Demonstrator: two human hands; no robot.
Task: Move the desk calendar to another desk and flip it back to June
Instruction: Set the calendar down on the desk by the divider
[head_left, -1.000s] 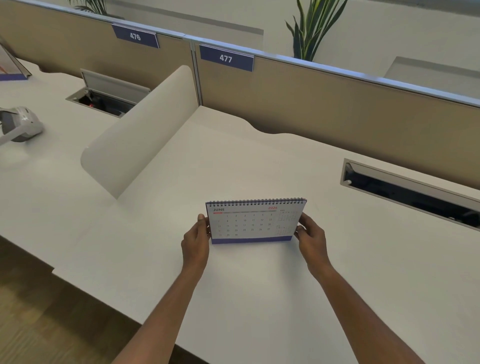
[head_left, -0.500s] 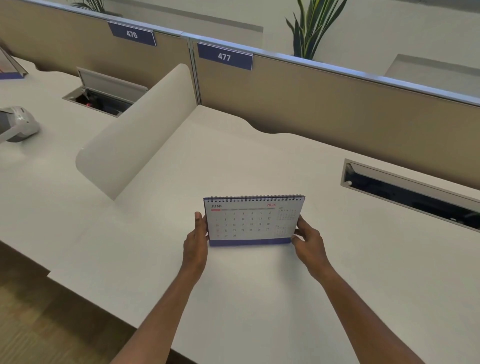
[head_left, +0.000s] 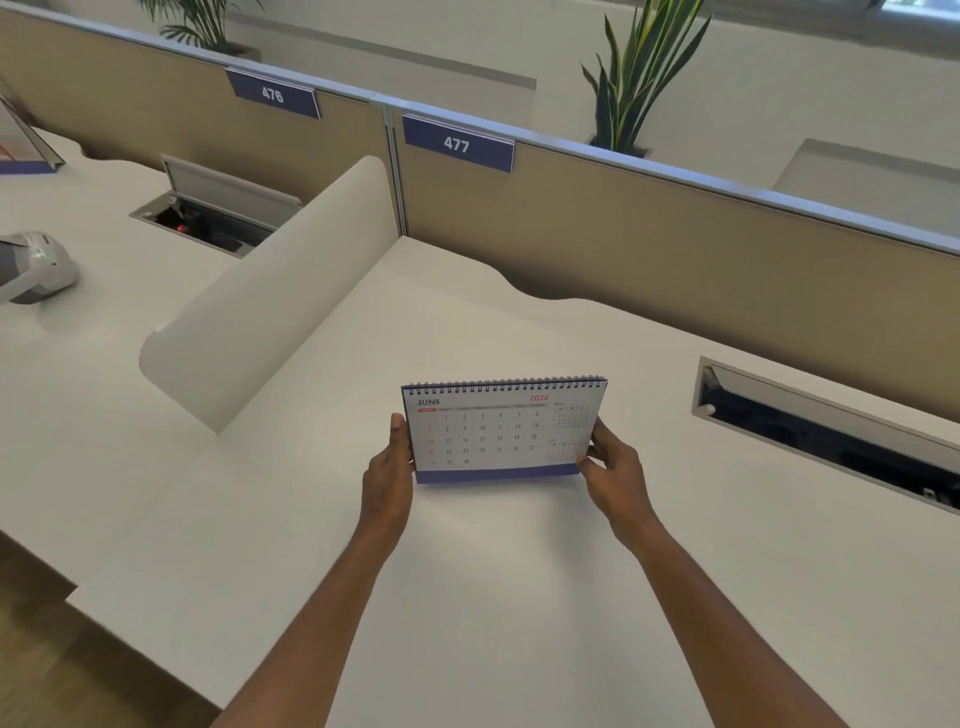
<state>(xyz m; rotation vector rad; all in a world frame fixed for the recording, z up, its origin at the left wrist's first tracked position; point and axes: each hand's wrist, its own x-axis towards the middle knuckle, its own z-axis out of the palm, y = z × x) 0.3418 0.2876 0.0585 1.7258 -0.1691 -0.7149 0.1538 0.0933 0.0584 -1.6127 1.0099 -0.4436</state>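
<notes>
A spiral-bound desk calendar with a blue bottom band shows the JUNE page and stands upright on the white desk labelled 477. My left hand grips its left edge, thumb on the front. Gripping the lower right corner is my right hand, fingers wrapped around the edge. The calendar's base rests on or just above the desk surface; I cannot tell which.
A curved white divider separates this desk from desk 476 on the left, where a grey headset lies. Cable trays are sunk into both desks. A beige partition runs along the back, with plants behind.
The calendar and both hands stay almost in place; my view has shifted slightly and the right hand has slid a little lower on the calendar's edge.
</notes>
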